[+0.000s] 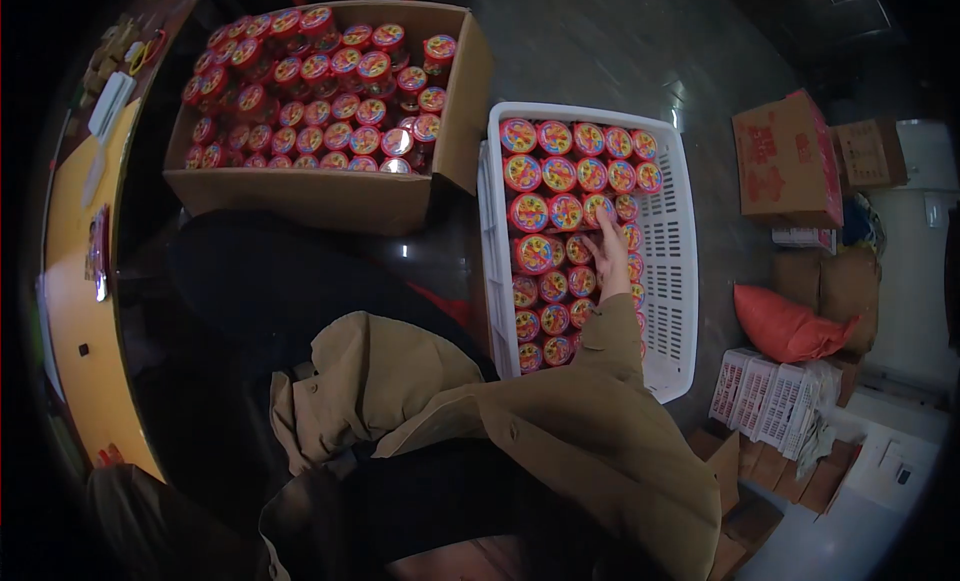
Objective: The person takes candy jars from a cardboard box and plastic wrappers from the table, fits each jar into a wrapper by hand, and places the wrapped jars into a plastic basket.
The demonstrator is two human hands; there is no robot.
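My right hand [608, 255] reaches into a white plastic crate [688, 231] packed with jars that have red, brightly patterned lids. Its fingers are apart, with the fingertips at one jar lid [597, 207] and the thumb close to a neighbouring jar [578, 250]; I see no jar lifted. Some jars in the crate stand higher than others, such as the jar [536, 253] at the left side. At the lower left, what seems to be my left hand [108, 454] shows only as dim reddish fingertips by the yellow table's edge, too dark to make out its grip.
A large open cardboard box [310, 193] full of similar jars stands left of the crate. The yellow tabletop [85, 361] runs along the left. At right are a printed carton [788, 159], a red sack [790, 324] and stacked white baskets [765, 396].
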